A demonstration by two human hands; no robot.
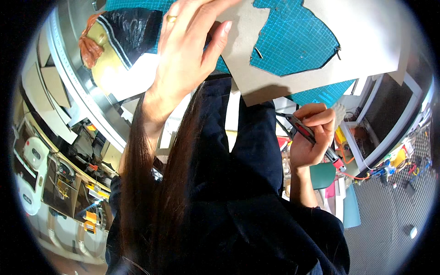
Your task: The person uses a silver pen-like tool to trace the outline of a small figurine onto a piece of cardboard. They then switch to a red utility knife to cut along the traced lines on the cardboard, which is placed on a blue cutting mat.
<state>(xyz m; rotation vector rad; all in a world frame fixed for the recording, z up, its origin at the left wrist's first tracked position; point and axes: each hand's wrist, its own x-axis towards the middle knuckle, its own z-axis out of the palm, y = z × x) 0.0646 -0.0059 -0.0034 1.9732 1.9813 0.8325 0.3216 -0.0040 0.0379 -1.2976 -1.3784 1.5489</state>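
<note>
A large sheet of grey cardboard (371,41) lies over a teal gridded cutting mat (295,41), which shows through an irregular cut-out in the sheet. My left hand (192,41), with a ring on one finger, is by the sheet's left edge, fingers spread; its fingertips run out of the frame and whether they press on the sheet cannot be told. Below the sheet's lower edge, my right hand (314,134) grips a dark and red utility knife (300,129). Small dark slivers lie at the cut-out's right corner and inside its left side.
A glossy painted piece in black, yellow and orange (120,37) lies left of my left hand, beside a white sheet (137,77). A long metal ruler or rail (74,86) curves along the left. White-framed shelving (381,113) stands at the right, with tools and cables near it.
</note>
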